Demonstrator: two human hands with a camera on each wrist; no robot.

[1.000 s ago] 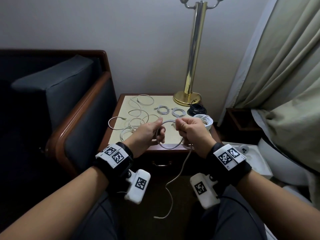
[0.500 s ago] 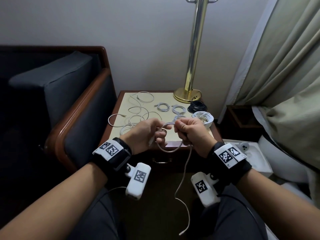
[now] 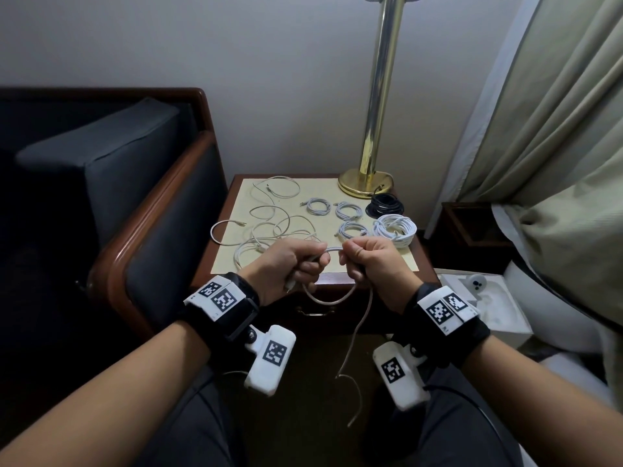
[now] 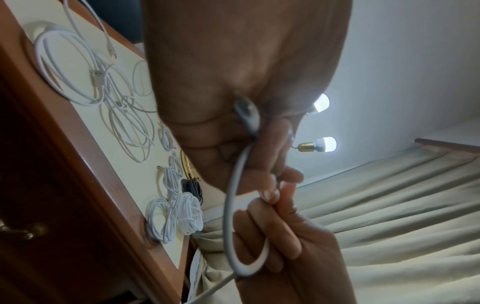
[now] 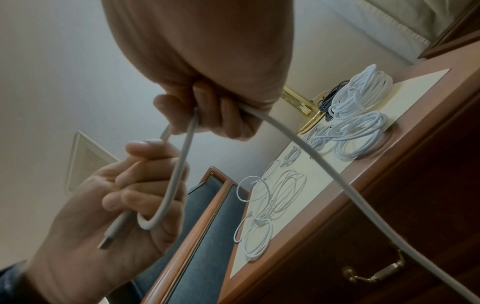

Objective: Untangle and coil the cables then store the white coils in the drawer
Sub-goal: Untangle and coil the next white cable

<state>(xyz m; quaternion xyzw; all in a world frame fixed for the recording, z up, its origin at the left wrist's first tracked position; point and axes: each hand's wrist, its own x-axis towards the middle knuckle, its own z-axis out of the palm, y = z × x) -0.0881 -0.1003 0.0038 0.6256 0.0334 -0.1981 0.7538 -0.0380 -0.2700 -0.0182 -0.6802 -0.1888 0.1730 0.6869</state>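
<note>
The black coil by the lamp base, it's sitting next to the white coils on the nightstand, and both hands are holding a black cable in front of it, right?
Not quite: the cable held by the left hand and right hand is white, as the head view shows. The black coil does sit by the lamp base, next to the white coils on the nightstand.

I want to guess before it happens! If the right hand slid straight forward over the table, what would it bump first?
Probably the big white coil just beyond the right hand, near the table's right edge. Depth is hard to judge; the hand may be high enough to pass over it.
</note>
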